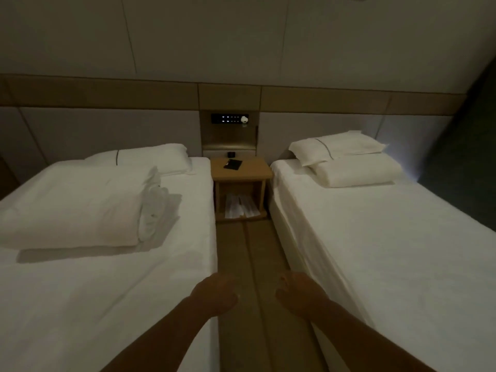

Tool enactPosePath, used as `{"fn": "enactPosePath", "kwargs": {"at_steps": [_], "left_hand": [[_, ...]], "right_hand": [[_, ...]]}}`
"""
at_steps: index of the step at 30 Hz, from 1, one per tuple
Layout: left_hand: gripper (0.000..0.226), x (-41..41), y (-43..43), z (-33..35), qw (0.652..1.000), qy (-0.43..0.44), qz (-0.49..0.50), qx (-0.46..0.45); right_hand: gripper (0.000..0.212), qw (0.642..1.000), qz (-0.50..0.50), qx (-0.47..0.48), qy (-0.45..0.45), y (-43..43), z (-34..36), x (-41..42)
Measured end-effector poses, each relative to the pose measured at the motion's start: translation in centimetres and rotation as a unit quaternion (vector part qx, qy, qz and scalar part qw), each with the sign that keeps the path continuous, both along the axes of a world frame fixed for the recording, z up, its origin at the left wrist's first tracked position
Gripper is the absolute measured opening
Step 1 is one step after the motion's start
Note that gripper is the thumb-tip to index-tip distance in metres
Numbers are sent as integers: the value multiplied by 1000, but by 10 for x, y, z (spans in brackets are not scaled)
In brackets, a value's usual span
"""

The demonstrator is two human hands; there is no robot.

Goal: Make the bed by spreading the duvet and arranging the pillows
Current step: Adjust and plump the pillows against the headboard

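Two single beds with white sheets stand side by side in a dim room. On the left bed (pixel 107 291) a folded white duvet (pixel 72 208) lies across the upper half, with a white pillow (pixel 150 157) behind it at the headboard. The right bed (pixel 402 251) carries two stacked white pillows (pixel 346 159) at its head. My left hand (pixel 214 294) and my right hand (pixel 298 294) hang over the aisle between the beds, fingers loosely curled, holding nothing and touching neither bed.
A wooden nightstand (pixel 255 174) stands at the far end of the aisle, with a dark flat object (pixel 233 164) on top and papers on its lower shelf. A lit control panel (pixel 229 118) sits on the headboard wall. A dark curtain hangs at the far right.
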State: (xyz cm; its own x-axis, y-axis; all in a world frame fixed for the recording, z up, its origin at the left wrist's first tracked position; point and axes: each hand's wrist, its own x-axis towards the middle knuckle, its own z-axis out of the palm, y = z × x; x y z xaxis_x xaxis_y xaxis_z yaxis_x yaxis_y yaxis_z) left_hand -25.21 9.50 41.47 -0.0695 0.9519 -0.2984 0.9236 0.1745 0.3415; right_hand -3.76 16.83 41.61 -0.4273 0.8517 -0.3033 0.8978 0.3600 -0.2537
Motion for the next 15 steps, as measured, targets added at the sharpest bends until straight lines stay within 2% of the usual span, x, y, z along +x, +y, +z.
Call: {"fn": "enactPosePath", "kwargs": {"at_steps": [3,4,8,11,15], "left_hand": [[41,-11,66,12,1000,6,18,-6],[40,-16,88,18,1000,7,23,-4],[46,-37,167,28,998,20,52,0],[48,-54,243,24,997,31,74,4],[51,-76,342,20,992,49,118,4]], "right_hand": [[93,998,58,1,-20,83,2,-14],[91,998,61,-2,-15,104,13,-21],[53,998,60,-4,11,185,38,-42],[52,997,59,-19,47,275,32,-59],[47,995,88,-31,46,403,22,-87]]}}
